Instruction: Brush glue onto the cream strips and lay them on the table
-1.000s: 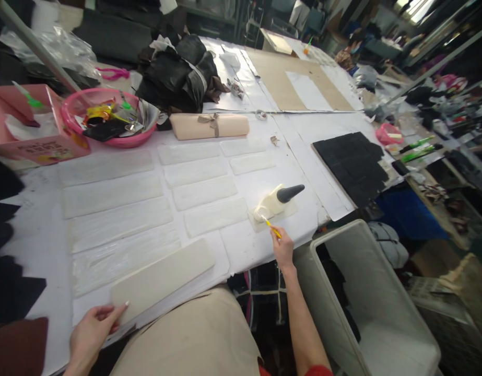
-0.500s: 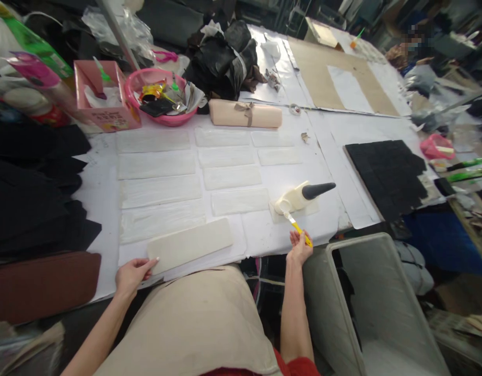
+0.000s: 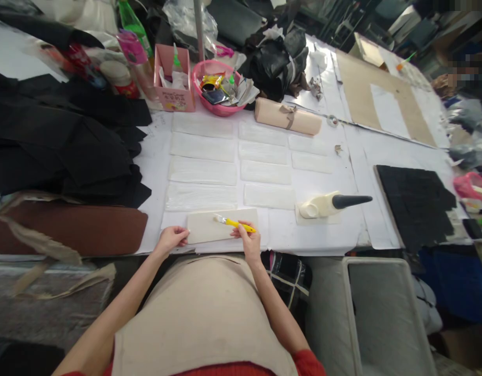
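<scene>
My right hand (image 3: 248, 243) grips a yellow-handled paintbrush (image 3: 236, 224), its bristles over an off-white rectangular panel (image 3: 203, 233) at the table's front edge. With thumb and fingers pinched together, my left hand (image 3: 173, 239) holds the panel's left end. Beyond the panel, rows of whitish, glossy strips (image 3: 203, 171) lie flat on the white table covering. To the right sits a cream glue container (image 3: 317, 207) with a black tapered handle or nozzle, on a small pale piece.
Black cut pieces (image 3: 68, 141) pile up at the left, above a brown panel (image 3: 68, 227). At the back are a pink basin (image 3: 219, 107) and a rolled peach bundle (image 3: 283, 116). A black stack (image 3: 415, 203) lies right; a grey bin (image 3: 381, 303) stands below the edge.
My right hand has carried the paintbrush left from the cream container to above the off-white panel. My left hand stays at the panel's left end. The view has turned left.
</scene>
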